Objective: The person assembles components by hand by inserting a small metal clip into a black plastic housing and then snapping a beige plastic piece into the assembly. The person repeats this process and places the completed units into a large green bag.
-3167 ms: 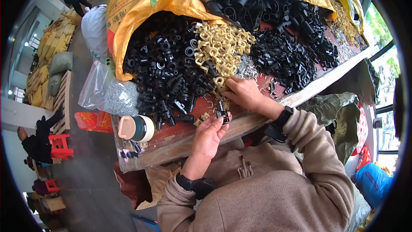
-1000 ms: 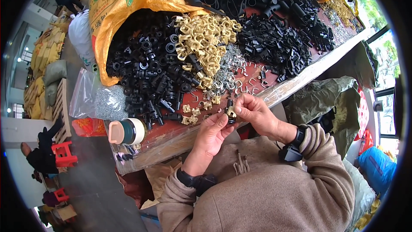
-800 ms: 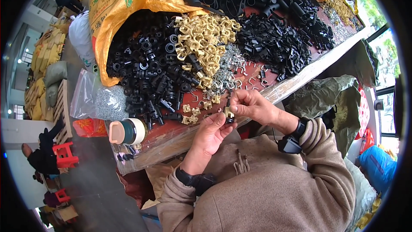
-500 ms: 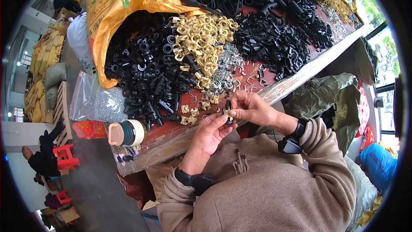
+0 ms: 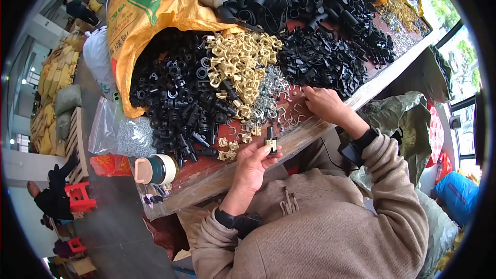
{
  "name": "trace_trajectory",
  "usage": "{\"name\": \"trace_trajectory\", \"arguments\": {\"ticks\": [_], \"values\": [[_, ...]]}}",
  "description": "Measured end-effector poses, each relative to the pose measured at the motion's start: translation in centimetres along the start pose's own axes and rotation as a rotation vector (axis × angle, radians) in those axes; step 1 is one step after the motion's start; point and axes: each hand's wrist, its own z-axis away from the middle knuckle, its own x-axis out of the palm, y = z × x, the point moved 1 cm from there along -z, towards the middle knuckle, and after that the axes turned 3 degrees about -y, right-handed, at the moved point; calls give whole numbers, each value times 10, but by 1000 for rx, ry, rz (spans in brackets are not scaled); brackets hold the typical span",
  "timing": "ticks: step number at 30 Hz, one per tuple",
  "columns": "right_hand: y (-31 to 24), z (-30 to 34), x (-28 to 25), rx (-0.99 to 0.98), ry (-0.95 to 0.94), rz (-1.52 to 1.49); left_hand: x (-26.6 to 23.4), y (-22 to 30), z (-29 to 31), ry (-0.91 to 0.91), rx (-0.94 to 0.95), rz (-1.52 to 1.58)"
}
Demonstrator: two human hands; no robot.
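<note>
Above the table's front edge, my left hand (image 5: pixel 252 164) pinches a black tubular fitting (image 5: pixel 269 133) with a gold-coloured bracket (image 5: pixel 270 144) around it. The fitting stands roughly upright between thumb and fingers. Farther right, my right hand (image 5: pixel 326 106) rests at the table with its fingers curled together. Its fingertips touch down between the small silver U-shaped clips (image 5: pixel 294 114) and the pile of small black plastic pieces (image 5: pixel 330 62); anything pinched there is hidden. A pile of gold brackets (image 5: pixel 243 62) lies beyond my left hand, with black fittings (image 5: pixel 178 98) to its left.
An orange woven sack (image 5: pixel 121 36) spills the black fittings. At the table's left corner stand a cup (image 5: pixel 164 169) and a clear bag of small metal parts (image 5: pixel 135 137). The wooden table edge (image 5: pixel 305 142) runs between me and the piles. Dark green sacks (image 5: pixel 413 124) stand right.
My right hand has let go of the fitting and moved away to the right, up to the small parts on the table. My left hand keeps hold of the fitting with its bracket.
</note>
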Motion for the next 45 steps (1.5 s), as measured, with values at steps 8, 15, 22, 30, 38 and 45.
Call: {"name": "trace_trajectory", "arguments": {"ticks": [8,15,22,30,38,45], "values": [[-8,0,-4,-123,18,-415,-1,0,5,13,45,42],[-76,31,-23,-201,-234,-1444,9,3,5,-5,89,85],[-99,44,-19,-270,-55,-1098,13,3,7,1,109,82],[-86,42,-12,-616,373,-558,13,0,14,-36,8,-69],[-68,32,-22,-723,311,-520,9,2,5,-67,14,-130],[23,-49,-72,-159,494,-278,0,10,-4,-23,11,-102]]}}
